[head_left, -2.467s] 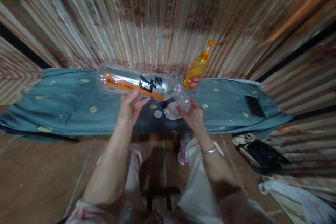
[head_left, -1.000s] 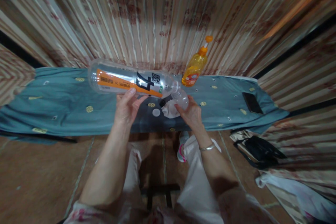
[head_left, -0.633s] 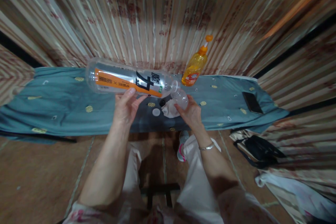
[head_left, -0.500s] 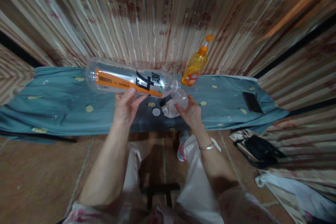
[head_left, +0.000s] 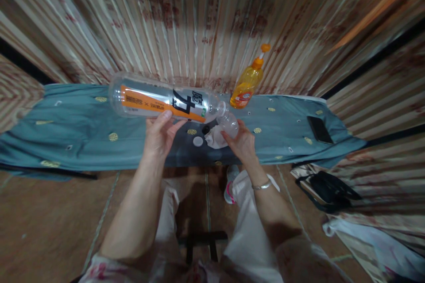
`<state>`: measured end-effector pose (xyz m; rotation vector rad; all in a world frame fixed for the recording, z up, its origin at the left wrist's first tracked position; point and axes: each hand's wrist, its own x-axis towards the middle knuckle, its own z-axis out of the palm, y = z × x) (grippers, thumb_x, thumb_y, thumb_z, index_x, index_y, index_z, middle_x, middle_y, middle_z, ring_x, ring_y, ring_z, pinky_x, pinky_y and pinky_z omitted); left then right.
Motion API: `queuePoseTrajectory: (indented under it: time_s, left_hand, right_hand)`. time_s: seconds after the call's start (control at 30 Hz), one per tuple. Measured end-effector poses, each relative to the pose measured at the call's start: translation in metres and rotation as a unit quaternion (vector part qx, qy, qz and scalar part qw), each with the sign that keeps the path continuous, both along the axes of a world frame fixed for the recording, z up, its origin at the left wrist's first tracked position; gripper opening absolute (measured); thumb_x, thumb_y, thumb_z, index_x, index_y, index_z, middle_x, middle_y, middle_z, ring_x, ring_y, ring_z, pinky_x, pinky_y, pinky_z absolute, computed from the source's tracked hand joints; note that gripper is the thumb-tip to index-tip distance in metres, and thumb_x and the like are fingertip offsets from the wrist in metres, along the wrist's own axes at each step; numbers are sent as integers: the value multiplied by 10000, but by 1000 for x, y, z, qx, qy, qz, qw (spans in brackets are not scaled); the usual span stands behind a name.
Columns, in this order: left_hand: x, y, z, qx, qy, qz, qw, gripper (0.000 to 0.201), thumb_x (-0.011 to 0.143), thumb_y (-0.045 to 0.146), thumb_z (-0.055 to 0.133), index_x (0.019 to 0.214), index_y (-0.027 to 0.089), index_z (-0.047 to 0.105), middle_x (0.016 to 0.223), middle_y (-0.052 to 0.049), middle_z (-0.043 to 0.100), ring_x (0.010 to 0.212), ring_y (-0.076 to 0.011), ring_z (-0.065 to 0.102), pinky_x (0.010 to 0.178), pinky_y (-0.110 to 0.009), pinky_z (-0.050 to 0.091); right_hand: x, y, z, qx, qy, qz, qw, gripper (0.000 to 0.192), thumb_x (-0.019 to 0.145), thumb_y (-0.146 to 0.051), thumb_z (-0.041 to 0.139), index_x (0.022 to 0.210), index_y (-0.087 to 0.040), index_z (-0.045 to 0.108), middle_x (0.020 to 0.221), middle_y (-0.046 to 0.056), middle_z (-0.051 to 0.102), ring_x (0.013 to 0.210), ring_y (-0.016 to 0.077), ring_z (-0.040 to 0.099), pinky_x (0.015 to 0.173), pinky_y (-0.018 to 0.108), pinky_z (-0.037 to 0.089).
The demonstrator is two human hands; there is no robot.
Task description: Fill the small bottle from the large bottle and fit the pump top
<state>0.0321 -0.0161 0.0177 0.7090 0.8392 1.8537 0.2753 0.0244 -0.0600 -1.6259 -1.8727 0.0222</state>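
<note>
Both hands work over the middle of the near edge of the teal cloth-covered table (head_left: 83, 141). Left hand (head_left: 160, 135) grips the large clear bottle (head_left: 162, 102) from beneath, fingers wrapped on its orange-labelled side; it lies almost level above the cloth, its mouth pointing right. Right hand (head_left: 244, 143) is closed around a small clear bottle (head_left: 229, 124), whose top meets the large bottle's mouth. An orange dish-soap bottle (head_left: 247, 84) stands at the far edge. A dark phone (head_left: 319, 129) lies towards the right end. A crumpled white tissue (head_left: 215, 138) sits just under the small bottle, a white cap (head_left: 198, 141) beside it.
</note>
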Motion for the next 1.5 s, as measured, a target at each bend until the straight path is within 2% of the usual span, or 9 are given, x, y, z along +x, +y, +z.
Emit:
queuePoseTrajectory:
  time_s: [0.23,0.37,0.7,0.9,1.17,1.33,1.5]
  left_hand:
    - [0,0,-1,2,-5,3,1000,398,565,350,942,737,213,610,863,-38,733,975,-299,732,811,-448,657]
    - [0,-1,0,2,0,0,1000,404,565,346,938,820,216,653,891,-39,737,1001,-303,729,846,-469,648]
    - [0,0,0,-1,-6,-1,1000,417,538,344,947,795,207,648,854,-38,731,864,-256,724,753,-396,650]
    - [1,0,1,0,-3,1,1000,433,540,360,945,819,210,650,876,-34,733,883,-252,723,735,-364,638]
    - [0,0,0,-1,7,4,1000,439,550,371,931,816,209,621,867,-43,717,889,-261,719,758,-381,634]
    - [1,1,0,7,4,2,1000,412,564,371,931,798,209,633,854,-43,713,907,-279,721,812,-449,638]
    - [2,0,1,-6,-5,16,1000,423,524,371,944,784,211,651,851,-34,733,868,-256,725,763,-405,648]
  right_hand:
    - [0,-1,1,-7,-4,-2,1000,646,873,-547,660,1317,-86,570,1160,238,757,1040,336,746,864,407,572]
    - [0,-1,2,-9,-6,2,1000,649,870,-537,667,1314,-74,567,1158,247,754,1053,347,741,865,419,573]
    - [1,0,-1,-2,0,0,1000,675,874,-578,652,1322,-79,574,1160,237,758,1036,330,742,865,402,574]
    - [0,-1,0,-6,1,-2,1000,672,861,-562,662,1317,-75,575,1159,246,754,1046,343,739,868,413,572]
    - [1,0,-1,0,7,4,1000,660,873,-571,644,1314,-85,577,1170,244,751,1056,344,737,875,419,574]
    - [1,0,-1,0,3,3,1000,667,863,-559,655,1313,-74,573,1168,247,751,1059,347,734,873,424,573]
    - [1,0,-1,-6,-7,4,1000,669,885,-571,633,1329,-76,556,1150,241,756,1048,336,737,859,418,575]
